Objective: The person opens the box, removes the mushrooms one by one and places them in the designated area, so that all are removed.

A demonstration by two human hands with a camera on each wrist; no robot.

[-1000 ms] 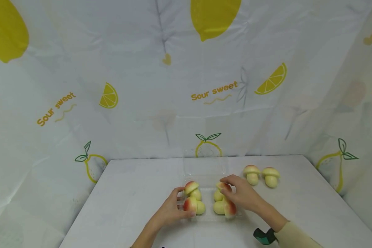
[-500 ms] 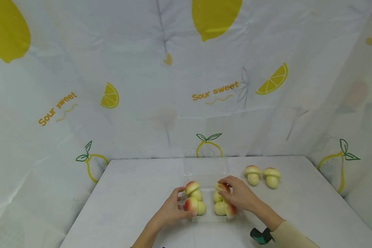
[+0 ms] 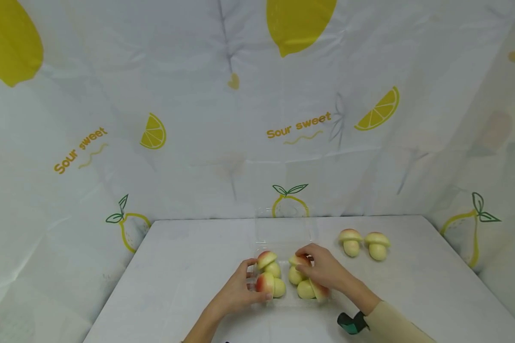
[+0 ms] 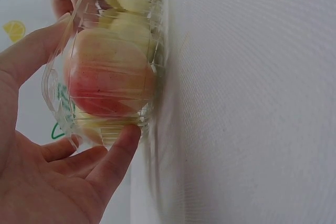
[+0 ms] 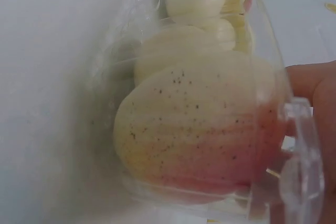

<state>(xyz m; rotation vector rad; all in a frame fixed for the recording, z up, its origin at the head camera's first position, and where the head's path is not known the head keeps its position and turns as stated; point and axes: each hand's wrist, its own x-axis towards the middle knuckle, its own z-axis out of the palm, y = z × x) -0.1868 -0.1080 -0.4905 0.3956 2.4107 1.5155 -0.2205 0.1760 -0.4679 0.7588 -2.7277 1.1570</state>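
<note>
A clear plastic clamshell box (image 3: 285,302) lies open on the table. My left hand (image 3: 239,294) grips its left side, with thumb and fingers spread along the wall. In the box's left half sit two yellow toy mushrooms with red-tinted caps, one at the back (image 3: 271,268) and one in front (image 3: 266,284). My right hand (image 3: 326,270) reaches over the right side and pinches the cap of the back right mushroom (image 3: 295,276); its fingers partly hide that cap. The front right mushroom (image 3: 306,289) leans beside it. Through the wall, the right wrist view shows a speckled cap (image 5: 194,129).
Two more toy mushrooms stand outside at the back right, one nearer (image 3: 350,242) and one farther right (image 3: 377,246). The box's transparent lid (image 3: 283,230) stands raised behind it. A lemon-print sheet (image 3: 197,119) hangs behind the white table (image 3: 163,281).
My right hand has shifted left, drawing the back right mushroom toward the box's middle. The front right mushroom has tilted slightly. My left hand has stayed on the box.
</note>
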